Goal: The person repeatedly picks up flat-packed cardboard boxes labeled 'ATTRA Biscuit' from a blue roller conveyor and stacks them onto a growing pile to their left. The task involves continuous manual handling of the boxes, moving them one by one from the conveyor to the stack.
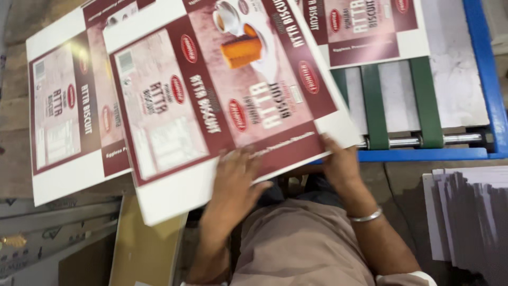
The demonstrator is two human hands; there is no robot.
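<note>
Nearest to me is my own lap, covered by a tan shirt point(301, 243), with both forearms reaching out from it. My left hand point(235, 182) lies flat, fingers spread wide, pressing on the lower edge of a big printed carton sheet point(222, 100); it grips nothing, only bears down on the card. My right hand point(338, 161) sits at the sheet's lower right corner, fingers curled at the edge, but I cannot tell whether they pinch the card or just steady it. A metal bangle point(365, 216) rings that wrist.

The sheet is a flat, unfolded box blank, maroon and pale pink with a white border, tilted so its left end dips towards me. Beneath it, to the left, lies a second sheet point(63, 116) of the same print, resting on a worn wooden surface point(13, 137).

By my right knee stands a fanned stack of grey and white card point(471, 217). Low on my left are a plain yellowish board point(143, 249) and some grey strips point(53, 222).

Farther off, a blue-framed machine bed point(479, 79) carries green belts point(426, 100) over a steel roller point(460, 139), and another printed sheet point(365, 26) lies on those belts.
</note>
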